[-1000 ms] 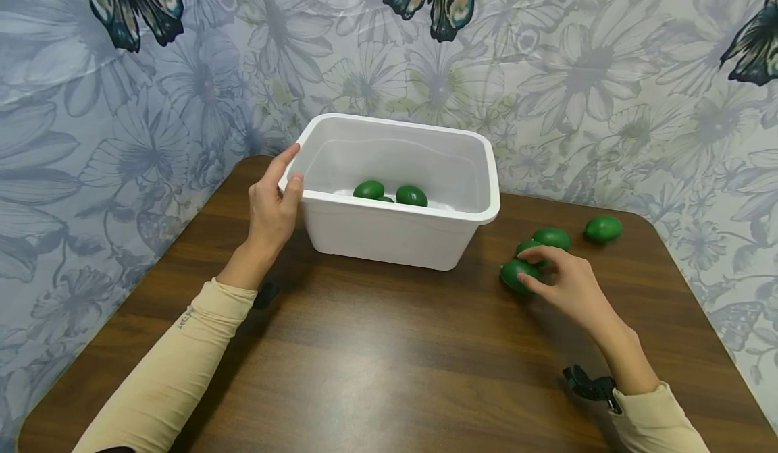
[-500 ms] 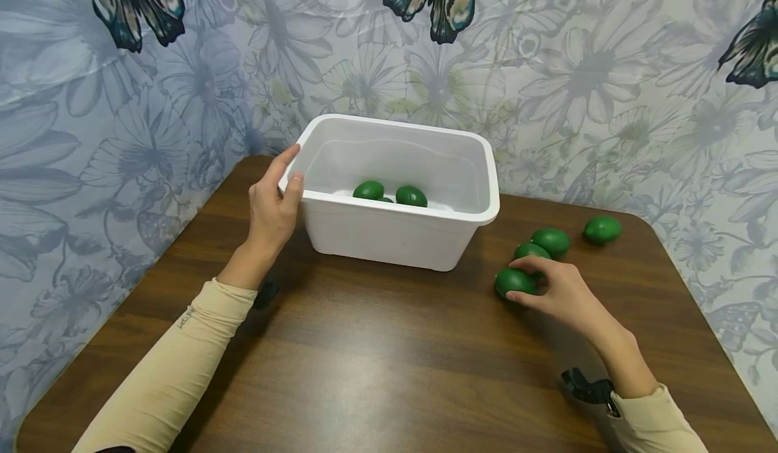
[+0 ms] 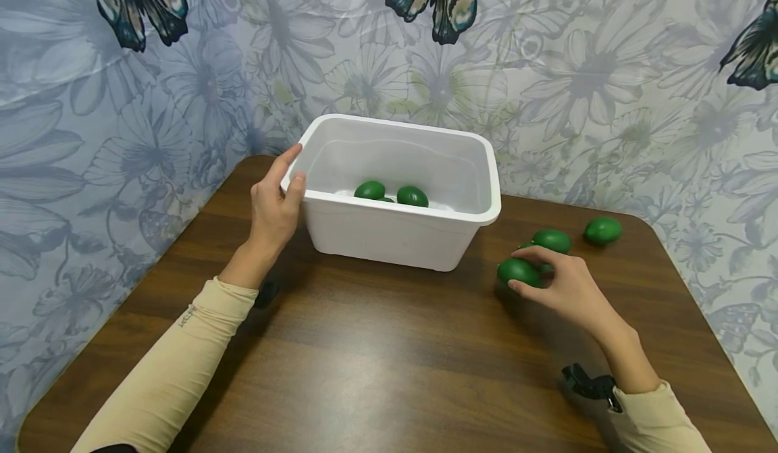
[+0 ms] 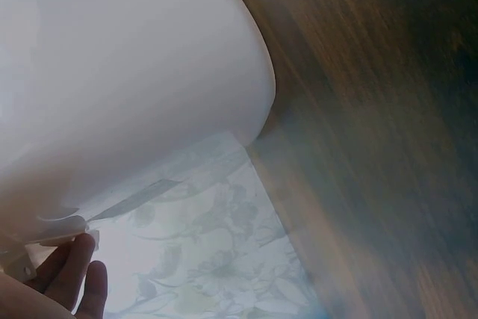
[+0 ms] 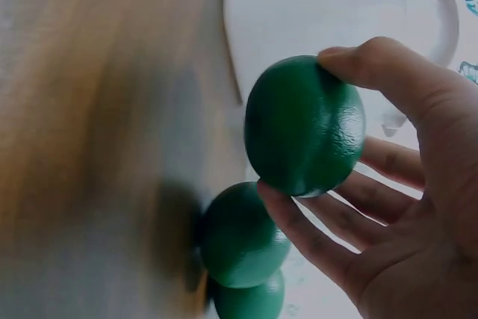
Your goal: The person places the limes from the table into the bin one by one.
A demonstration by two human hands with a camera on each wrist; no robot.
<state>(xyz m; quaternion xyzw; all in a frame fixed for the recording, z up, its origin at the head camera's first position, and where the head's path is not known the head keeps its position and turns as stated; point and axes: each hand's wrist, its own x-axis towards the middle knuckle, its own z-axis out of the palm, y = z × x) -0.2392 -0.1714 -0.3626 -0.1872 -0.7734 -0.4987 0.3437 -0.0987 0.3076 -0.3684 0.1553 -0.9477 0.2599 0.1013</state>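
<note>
My left hand (image 3: 273, 213) grips the left end of a white plastic tub (image 3: 389, 233), thumb at the rim. In the left wrist view, its fingers (image 4: 73, 270) show at the edge of the tub's smooth wall (image 4: 149, 57). A glossy green lime (image 3: 518, 273) is pinched between the thumb and fingertips of my right hand (image 3: 574, 291), low over the table, right of the tub. The right wrist view shows this lime (image 5: 302, 125) held away from the palm. Inside the tub lie two limes (image 3: 412, 196), with a sliver of a third between them.
Just behind the right hand sit a lime (image 3: 551, 240) and another, mostly covered by the fingers. One more lime (image 3: 603, 230) lies farther right, near the back edge of the brown wooden table (image 3: 365, 345). A flowered wall covering (image 3: 583, 102) rises behind.
The right hand first drew the near lime slightly toward the person, then raised it a little, so it now overlaps the lime behind. The left hand and tub stay put.
</note>
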